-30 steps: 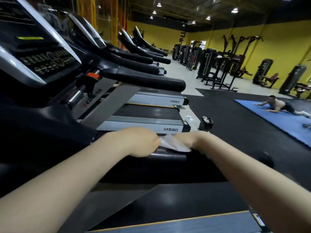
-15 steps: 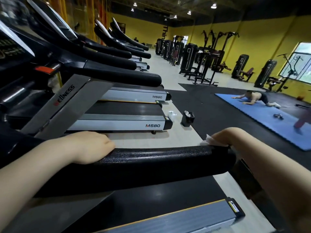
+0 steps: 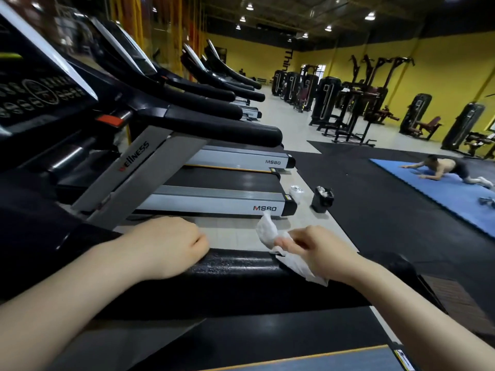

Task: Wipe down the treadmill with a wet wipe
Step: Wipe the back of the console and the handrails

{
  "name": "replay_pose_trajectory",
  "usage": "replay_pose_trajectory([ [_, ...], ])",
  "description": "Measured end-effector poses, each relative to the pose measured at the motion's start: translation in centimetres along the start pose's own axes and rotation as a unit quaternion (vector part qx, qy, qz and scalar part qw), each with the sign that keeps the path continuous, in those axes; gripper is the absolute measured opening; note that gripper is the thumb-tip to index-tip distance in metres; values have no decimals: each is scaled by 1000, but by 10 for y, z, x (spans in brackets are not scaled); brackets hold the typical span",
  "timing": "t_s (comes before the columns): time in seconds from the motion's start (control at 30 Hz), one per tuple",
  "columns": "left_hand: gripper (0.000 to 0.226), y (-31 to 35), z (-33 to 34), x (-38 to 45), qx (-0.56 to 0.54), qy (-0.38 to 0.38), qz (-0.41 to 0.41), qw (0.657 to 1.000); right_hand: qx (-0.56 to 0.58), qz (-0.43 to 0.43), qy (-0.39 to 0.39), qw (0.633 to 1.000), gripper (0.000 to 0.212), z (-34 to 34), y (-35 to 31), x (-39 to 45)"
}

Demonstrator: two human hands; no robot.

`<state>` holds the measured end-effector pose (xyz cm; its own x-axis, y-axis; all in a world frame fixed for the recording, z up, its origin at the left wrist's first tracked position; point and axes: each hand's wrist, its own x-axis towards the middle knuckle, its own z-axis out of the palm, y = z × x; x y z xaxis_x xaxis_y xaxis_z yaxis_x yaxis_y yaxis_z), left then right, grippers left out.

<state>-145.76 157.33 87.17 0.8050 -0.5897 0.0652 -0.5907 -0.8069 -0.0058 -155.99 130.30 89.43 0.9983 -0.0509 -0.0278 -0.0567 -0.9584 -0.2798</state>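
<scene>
We are standing at a treadmill and leaning over its black handrail [image 3: 241,266], the long padded bar that runs across in front of us. Our left hand [image 3: 171,246] rests on the bar near its inner end, by the console, with the fingers curled over the top; we think it is there to steady us. It holds nothing else. Our right hand [image 3: 318,250] is farther along the bar toward its outer end, and its fingers pinch the wet wipe [image 3: 281,250]. The wipe is white, thin and crumpled. One part sticks up above the fingers and another part hangs down and lies on top of the bar. It looks bunched up, not spread flat, so we may need to fold it before the next rub. The bar shines a little between our hands, maybe from being wet. On the floor beyond the bar stands a small black bin [image 3: 322,199], beside the next treadmill [image 3: 214,200].
</scene>
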Motion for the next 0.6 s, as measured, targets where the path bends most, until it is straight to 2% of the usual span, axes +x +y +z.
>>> replay_pose_trajectory([
  [0.03, 40, 6, -17, -10, -24, -10, 12, 1000, 6, -13, 22, 1000, 50, 1, -10, -2],
  [0.13, 35, -1, -52, -36, -39, -1, 4, 999, 2, -76, 70, 995, 48, 10, -27, 11],
  [0.2, 33, -28, -61, -46, -17, 1, -28, 999, 0, -101, 87, 991, 40, 14, -43, 25],
  [0.27, 32, -59, -72, -59, -1, 37, -57, 998, 16, -124, 99, 987, 22, 21, -66, 38],
  [0.4, 26, -118, -91, -91, -23, 95, -100, 990, 114, -203, 52, 971, 11, 41, -132, 62],
  [0.5, 25, -157, -107, -114, -37, 164, -131, 977, 135, -272, 1, 953, 7, 48, -198, 73],
  [0.6, 29, -203, -125, -137, -24, 225, -163, 960, 159, -328, -2, 931, 4, 50, -260, 90],
])
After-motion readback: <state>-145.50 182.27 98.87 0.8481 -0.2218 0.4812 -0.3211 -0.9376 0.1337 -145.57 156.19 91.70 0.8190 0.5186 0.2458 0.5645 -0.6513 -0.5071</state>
